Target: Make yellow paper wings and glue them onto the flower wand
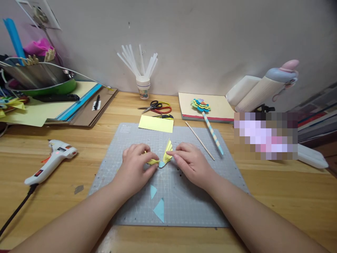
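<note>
A wooden table point(91, 142) carries a cutting mat point(195, 203), glue gun point(54, 162), scissors point(151, 107) and cups point(143, 90).

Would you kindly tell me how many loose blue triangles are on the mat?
2: a smaller triangle near the left hand, a larger triangle nearer the mat's front edge; others may be hidden.

- Soft, moderate light on the cutting mat point(205, 211)
- Faint shadow there beneath the right hand point(193, 163)
- Pixelated patch point(265, 137) right of the mat
- Wide-angle distortion tilting the water bottle point(259, 89) beyond the mat's far right corner
</note>
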### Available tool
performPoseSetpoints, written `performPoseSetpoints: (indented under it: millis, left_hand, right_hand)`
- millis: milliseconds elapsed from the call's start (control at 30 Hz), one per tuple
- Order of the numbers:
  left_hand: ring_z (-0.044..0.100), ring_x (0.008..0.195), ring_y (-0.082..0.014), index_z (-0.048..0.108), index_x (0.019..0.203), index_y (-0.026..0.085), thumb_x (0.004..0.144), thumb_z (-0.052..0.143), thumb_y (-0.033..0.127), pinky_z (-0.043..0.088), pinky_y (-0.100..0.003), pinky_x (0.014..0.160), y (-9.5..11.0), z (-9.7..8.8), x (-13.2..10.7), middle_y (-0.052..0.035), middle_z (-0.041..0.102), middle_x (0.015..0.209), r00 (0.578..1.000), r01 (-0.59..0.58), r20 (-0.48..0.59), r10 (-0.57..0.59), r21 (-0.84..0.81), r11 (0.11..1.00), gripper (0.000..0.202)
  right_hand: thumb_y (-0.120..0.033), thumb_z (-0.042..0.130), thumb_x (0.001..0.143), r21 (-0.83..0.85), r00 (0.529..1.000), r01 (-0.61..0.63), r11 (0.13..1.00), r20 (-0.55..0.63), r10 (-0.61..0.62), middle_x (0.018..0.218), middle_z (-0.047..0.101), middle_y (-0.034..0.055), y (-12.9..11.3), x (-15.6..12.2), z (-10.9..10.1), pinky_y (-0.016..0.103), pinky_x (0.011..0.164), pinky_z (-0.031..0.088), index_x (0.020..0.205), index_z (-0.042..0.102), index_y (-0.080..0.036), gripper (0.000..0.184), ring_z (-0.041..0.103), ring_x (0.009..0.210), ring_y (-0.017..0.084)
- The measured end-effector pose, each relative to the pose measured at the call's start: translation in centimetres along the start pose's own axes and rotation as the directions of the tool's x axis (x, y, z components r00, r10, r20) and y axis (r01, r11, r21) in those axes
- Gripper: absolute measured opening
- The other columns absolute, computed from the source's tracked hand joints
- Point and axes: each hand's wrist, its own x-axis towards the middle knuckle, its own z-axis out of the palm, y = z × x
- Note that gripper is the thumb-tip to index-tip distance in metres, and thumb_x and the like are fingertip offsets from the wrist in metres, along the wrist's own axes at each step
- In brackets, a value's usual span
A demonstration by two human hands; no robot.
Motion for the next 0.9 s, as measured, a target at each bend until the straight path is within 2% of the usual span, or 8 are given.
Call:
performPoseSetpoints:
  millis: [67,200,533,900]
  left_hand:
    - [0.049,0.087,-0.0189,0.069,0.084,0.031,0.082,0.057,0.027,0.032,-0.037,0.077,0.2,-0.3,0.0,-0.0013,0.057,0.087,0.998,-0.059,0.005,0.059,0.006,0.998,0.012]
    - [0.048,0.078,-0.0176,0.070,0.089,0.033,0.085,0.052,0.031,0.031,-0.035,0.070,0.5,-0.8,-0.2,-0.0011,0.056,0.076,0.988,-0.132,0.082,0.130,0.027,0.991,0.019]
    - [0.048,0.082,-0.0196,0.068,0.099,0.037,0.086,0.049,0.031,0.032,-0.037,0.071,0.8,-0.7,-0.2,-0.0015,0.057,0.079,0.974,-0.146,0.184,0.131,0.074,0.987,0.023]
    - [0.048,0.083,-0.0198,0.068,0.099,0.037,0.087,0.048,0.032,0.032,-0.037,0.071,0.8,-0.6,-0.2,-0.0022,0.057,0.080,0.974,-0.139,0.192,0.124,0.067,0.988,0.024]
  right_hand:
    - [-0.024,0.046,0.090,-0.039,0.998,-0.005,0.999,0.070,0.008,0.092,0.055,0.0065,0.2,0.1,0.2,0.034,0.076,0.039,0.114,0.063,-0.023,0.029,0.050,0.086,0.019]
    - [-0.023,0.050,0.089,-0.095,0.988,0.008,0.995,0.157,0.006,0.091,0.055,0.0060,0.6,0.1,0.7,0.034,0.075,0.040,0.115,0.062,-0.025,0.029,0.050,0.086,0.019]
    - [-0.019,0.048,0.091,-0.067,0.987,-0.002,0.998,0.157,0.013,0.093,0.060,0.0051,0.8,0.3,1.3,0.031,0.075,0.040,0.113,0.062,-0.024,0.027,0.054,0.086,0.017]
    - [-0.018,0.048,0.090,-0.059,0.988,0.003,0.998,0.157,0.007,0.095,0.061,0.0048,0.6,0.4,1.2,0.030,0.075,0.040,0.113,0.061,-0.024,0.027,0.054,0.087,0.016]
